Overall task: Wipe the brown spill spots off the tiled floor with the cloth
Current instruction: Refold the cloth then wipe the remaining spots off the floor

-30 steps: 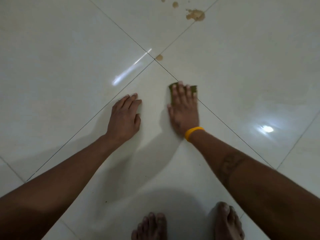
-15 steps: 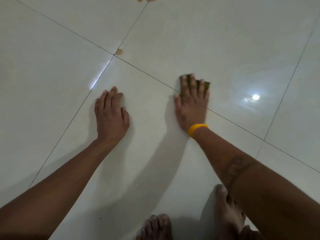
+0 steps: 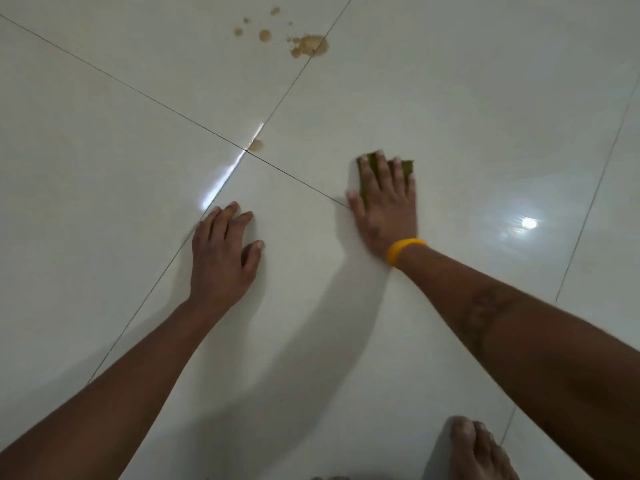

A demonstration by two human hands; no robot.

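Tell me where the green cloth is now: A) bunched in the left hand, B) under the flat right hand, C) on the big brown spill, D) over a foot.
B: the right hand presses the cloth flat on the floor, short of the spill spots; the left hand rests bare.

The right hand (image 3: 386, 206) lies flat on the cloth (image 3: 408, 166), with its fingers (image 3: 380, 169) straight, and presses it down. The left hand (image 3: 221, 252) rests palm-down on the floor (image 3: 104, 168), left of the cloth and nearer the body. Both arms are stretched forward.
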